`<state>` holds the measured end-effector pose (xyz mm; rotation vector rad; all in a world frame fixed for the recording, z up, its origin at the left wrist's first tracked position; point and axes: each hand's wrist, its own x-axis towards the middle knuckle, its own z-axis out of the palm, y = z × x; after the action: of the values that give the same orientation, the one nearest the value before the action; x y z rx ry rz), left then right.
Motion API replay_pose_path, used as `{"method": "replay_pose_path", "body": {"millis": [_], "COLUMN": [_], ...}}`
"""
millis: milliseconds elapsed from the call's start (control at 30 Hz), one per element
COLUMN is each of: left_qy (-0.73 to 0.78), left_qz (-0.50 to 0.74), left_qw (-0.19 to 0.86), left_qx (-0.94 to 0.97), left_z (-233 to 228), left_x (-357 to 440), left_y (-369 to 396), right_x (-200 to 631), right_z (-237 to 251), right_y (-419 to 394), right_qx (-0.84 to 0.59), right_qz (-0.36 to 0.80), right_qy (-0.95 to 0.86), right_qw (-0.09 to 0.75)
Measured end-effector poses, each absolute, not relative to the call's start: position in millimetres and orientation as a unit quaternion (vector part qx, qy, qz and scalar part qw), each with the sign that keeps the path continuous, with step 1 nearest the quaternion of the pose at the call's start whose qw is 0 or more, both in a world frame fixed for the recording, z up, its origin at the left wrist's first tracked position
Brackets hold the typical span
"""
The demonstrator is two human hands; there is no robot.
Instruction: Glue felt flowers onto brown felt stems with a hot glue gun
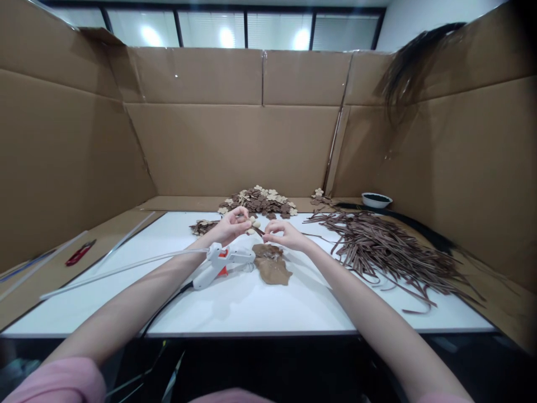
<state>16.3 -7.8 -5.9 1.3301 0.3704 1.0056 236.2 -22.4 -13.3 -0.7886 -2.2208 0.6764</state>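
Note:
My left hand and my right hand meet above the middle of the white table. Between their fingertips they pinch a thin brown strip with a small pale flower piece at its left end. Just below the hands lies a white hot glue gun with a long clear glue stick trailing to the left. A flat brown patch lies under my right hand.
A heap of brown strips covers the right side of the table. A pile of brown and pale flower cutouts lies at the back, a smaller pile to its left. A white bowl stands back right; a red tool lies left. Cardboard walls surround the table.

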Motion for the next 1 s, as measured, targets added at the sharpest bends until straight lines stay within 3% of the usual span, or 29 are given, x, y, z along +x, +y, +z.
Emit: {"method": "replay_pose_path", "body": {"millis": [600, 1000], "left_qy": [0.165, 0.229], "left_qz": [0.435, 0.457], "left_qw": [0.653, 0.547], "left_qx": [0.597, 0.663], "left_z": [-7.5, -2.0], "left_x": [17.8, 10.5], "left_y": [-7.8, -3.4], "right_x": [237.7, 250.9], "right_z": [-13.6, -5.5], "right_y": [-21.9, -21.0], "right_qx": [-0.310, -0.289], "right_qz": [0.269, 0.318], "right_qy": [-0.852, -0.852], "right_qw": [0.326, 0.298]}}
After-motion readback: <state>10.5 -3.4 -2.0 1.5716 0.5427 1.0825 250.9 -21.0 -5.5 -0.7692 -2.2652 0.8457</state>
